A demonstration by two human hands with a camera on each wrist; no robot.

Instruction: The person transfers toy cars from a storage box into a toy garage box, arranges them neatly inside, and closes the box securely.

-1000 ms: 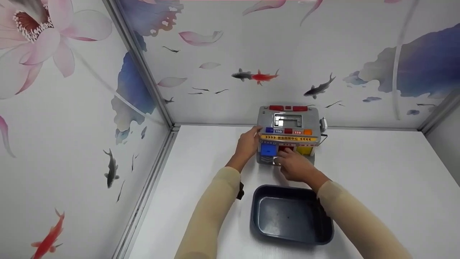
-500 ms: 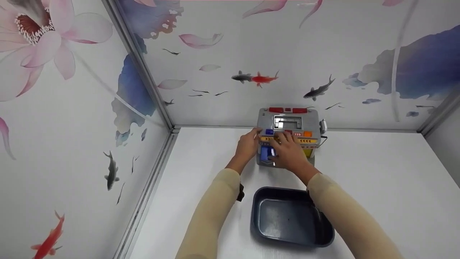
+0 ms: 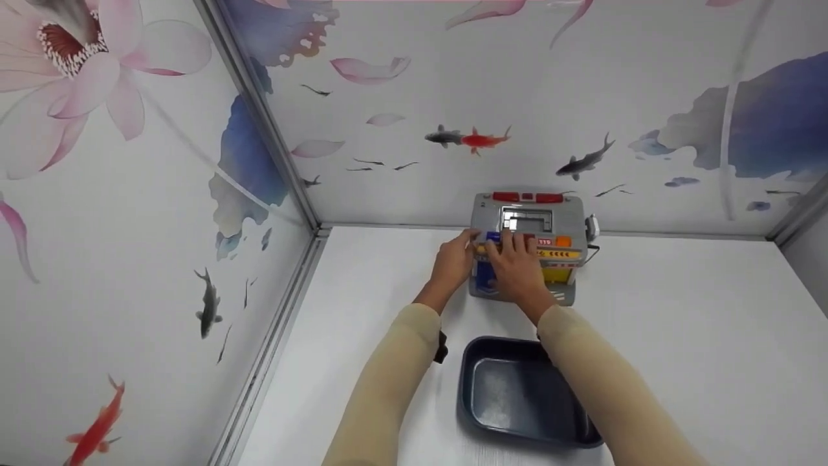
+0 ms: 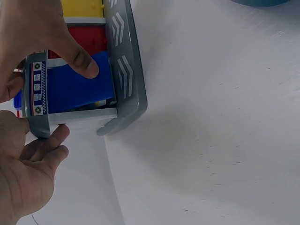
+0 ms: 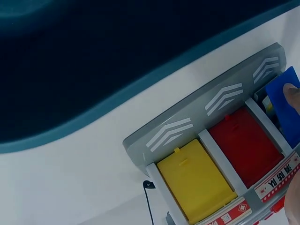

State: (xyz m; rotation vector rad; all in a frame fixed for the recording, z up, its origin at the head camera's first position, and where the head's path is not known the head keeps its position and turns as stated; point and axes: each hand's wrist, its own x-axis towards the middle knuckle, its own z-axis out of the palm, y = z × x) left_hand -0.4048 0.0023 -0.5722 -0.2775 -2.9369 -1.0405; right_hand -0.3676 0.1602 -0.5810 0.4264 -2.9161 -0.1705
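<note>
A grey toy rescue station [image 3: 569,210] with red lights on top stands against the back wall. My left hand [image 3: 453,262] grips its left side; in the left wrist view the fingertips of this left hand [image 4: 28,173] touch the white side wall. My right hand [image 3: 519,268] lies over the front, fingers spread on the top by the coloured buttons. Its thumb presses the blue door [image 4: 77,96], which sits tilted, with a gap at the lower edge showing something yellow and white inside. In the right wrist view, the red door [image 5: 243,145] and yellow door [image 5: 197,183] look closed.
A dark blue plastic basin [image 3: 467,401] sits on the white table just in front of the toy, beneath my right forearm. A small handle [image 3: 592,226] juts from the toy's right side. Printed wall panels [image 3: 401,188] bound the table at the back and left.
My right hand has shifted left from the red door to the blue door, its fingers rising onto the toy's top. The blue door now stands tilted. The left hand stays at the toy's side.
</note>
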